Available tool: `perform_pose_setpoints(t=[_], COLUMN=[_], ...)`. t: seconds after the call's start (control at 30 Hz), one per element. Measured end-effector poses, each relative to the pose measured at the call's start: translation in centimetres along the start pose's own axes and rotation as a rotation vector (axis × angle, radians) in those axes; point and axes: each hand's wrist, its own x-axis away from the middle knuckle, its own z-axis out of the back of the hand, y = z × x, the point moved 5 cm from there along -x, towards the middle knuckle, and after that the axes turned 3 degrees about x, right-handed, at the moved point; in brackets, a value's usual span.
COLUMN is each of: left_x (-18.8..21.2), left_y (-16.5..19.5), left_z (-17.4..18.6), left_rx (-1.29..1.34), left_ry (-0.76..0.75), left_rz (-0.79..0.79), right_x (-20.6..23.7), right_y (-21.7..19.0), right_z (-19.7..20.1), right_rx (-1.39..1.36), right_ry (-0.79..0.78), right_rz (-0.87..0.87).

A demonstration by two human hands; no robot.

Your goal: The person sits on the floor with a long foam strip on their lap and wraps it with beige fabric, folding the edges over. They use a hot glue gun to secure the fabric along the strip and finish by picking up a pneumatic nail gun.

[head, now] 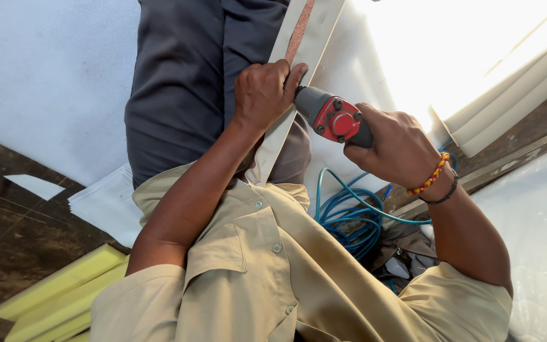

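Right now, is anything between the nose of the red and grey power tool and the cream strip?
Nothing visible: the red and grey power tool in the right hand meets the cream strip just beside the left hand pressing on it.

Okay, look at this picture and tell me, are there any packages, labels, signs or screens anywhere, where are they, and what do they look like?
None can be made out: no package, label, sign or screen.
Nearest thing: a grey and red power tool in the right hand, its red plate shows only bolts.
The left hand presses a plain cream strip.
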Motion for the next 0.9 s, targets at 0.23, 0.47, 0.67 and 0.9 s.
perform_pose_setpoints(t=[0.23,0.47,0.67,0.9], left_x=[0.0,0.3,0.1,0.0], left_y=[-0.6,-0.6,0.3,0.6], left_z=[0.2,0.0,0.9,1.6], left_rx=[0.076,0.048,0.004,0.098], left_ry=[-0.028,-0.041,0.053,-0.027], left_rz=[0.018,0.008,-0.088,0.015], right_x=[-0.5,-1.0,-0.4,4.6], right_y=[-0.6,-1.2,-0.1,7.9], right_z=[0.4,-0.1,-0.7,-6.2], right_rx=[0.027,0.076,0.036,-0.368], right_ry=[0.007,-0.039,0.004,0.539], right_rz=[0.057,-0.032,-0.044,-0.181])
